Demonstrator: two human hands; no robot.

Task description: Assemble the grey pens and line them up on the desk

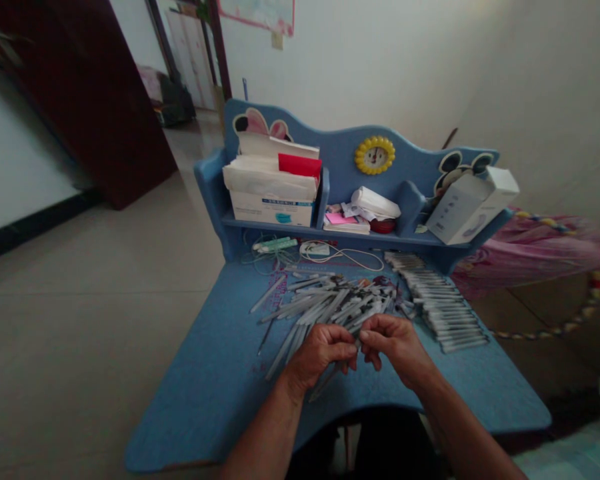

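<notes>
My left hand (325,348) is closed, its thumb and fingers pinched together. A slim clear pen (325,385) slants down and left from beneath it and appears to be in its grip. Close beside it, my right hand (391,341) pinches with thumb and forefinger; what lies between those fingertips is too small to make out. The two sets of fingertips nearly meet. Just beyond them is a loose pile of clear and whitish pens (310,307), partly hidden by the hands. To the right, a long row of similar pens (453,313) lies side by side.
The blue desk (200,400) has a raised shelf at its back. On that shelf stand a mask box (273,203), a white rolled item (375,202) and a tilted white box (473,207). A pale cord (360,257) lies below. A yellow clock (375,155) decorates the backboard.
</notes>
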